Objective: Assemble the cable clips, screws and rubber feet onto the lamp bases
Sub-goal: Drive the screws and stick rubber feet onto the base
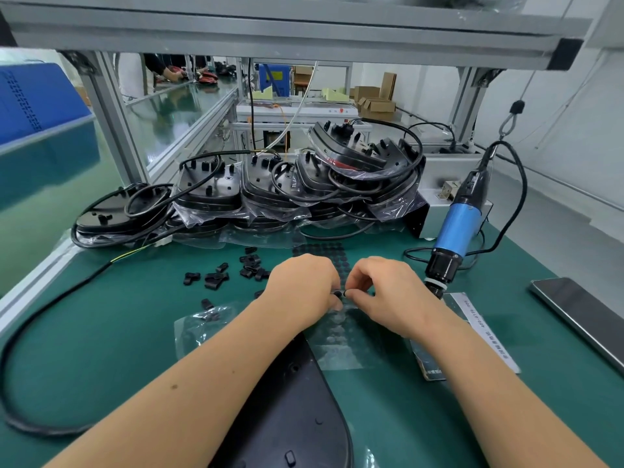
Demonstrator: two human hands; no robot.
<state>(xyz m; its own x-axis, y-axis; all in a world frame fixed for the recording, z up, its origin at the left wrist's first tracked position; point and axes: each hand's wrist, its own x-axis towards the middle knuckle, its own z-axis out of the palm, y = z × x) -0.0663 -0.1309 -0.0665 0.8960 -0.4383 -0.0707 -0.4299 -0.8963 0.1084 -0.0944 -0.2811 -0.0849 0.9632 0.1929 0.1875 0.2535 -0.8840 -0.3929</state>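
Observation:
My left hand (304, 285) and my right hand (381, 288) meet over a clear sheet of rubber feet (337, 336). Each hand pinches a small black rubber foot (341, 293) between thumb and fingertips, just above the sheet. A black lamp base (290, 410) lies under my forearms at the front edge, underside up. Loose black cable clips (233, 270) are scattered on the green mat left of my hands. More rubber feet on the sheet (317, 249) show beyond my hands.
Stacked lamp bases in plastic bags (270, 187) with coiled cables fill the back of the bench. A blue electric screwdriver (456, 231) hangs at the right. A phone (580, 315) lies at far right, and a thick black cable (44, 315) loops along the left.

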